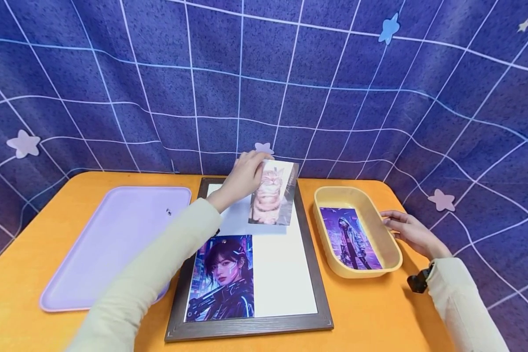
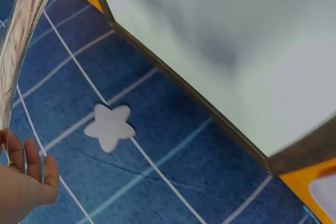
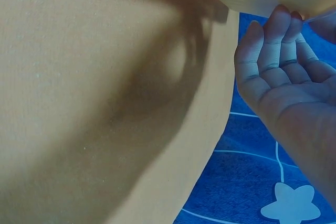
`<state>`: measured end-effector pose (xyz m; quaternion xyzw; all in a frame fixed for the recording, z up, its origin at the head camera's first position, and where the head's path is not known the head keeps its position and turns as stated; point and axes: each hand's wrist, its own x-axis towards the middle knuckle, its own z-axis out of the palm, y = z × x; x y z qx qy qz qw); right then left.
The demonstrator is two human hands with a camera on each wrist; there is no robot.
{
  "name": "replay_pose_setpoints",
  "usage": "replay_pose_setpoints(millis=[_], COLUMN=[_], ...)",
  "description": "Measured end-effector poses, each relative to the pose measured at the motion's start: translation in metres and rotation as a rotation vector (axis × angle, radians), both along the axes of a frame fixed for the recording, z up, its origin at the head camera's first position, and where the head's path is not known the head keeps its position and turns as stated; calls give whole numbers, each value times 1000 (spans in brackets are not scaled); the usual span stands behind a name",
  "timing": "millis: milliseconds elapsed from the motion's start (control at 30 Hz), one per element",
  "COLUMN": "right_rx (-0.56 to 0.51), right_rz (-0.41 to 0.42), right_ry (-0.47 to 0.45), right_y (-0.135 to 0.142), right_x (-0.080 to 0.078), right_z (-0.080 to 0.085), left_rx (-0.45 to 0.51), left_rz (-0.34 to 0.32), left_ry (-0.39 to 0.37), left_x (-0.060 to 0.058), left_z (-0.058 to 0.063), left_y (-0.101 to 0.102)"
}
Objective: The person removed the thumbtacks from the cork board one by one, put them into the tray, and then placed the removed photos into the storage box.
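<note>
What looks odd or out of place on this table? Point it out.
A small dark mark on the pale-purple, rounded-rectangular, plastic-looking tray: it interrupts an otherwise plain visible surface. It is too small to identify.

cat print (image 1: pixel 268 195) (eyes closed) | above dark frame (image 1: pixel 255 326) | yellow bin (image 1: pixel 362 273) alongside

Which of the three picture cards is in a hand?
The cat card, held by the left hand; the portrait card lies in the frame, the hooded-figure card in the yellow tray.
</note>
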<state>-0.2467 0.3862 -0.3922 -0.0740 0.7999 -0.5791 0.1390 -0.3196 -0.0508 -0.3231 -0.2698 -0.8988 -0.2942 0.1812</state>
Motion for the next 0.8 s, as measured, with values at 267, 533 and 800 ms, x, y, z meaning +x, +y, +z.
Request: replay_pose_setpoints(millis=[267,533,800], right_rx=[15,46,10], right_rz=[-4,-5,12], right_ry=[-5,-7,-5], right_y=[1,1,-1], right_x=[-1,0,3], right_z=[-2,1,3], left_rx=[23,72,84], left_rz=[-37,-56,-46], left_ry=[23,-25,-38], left_x=[6,13,18], left_z=[1,6,6], left_y=[32,63,92])
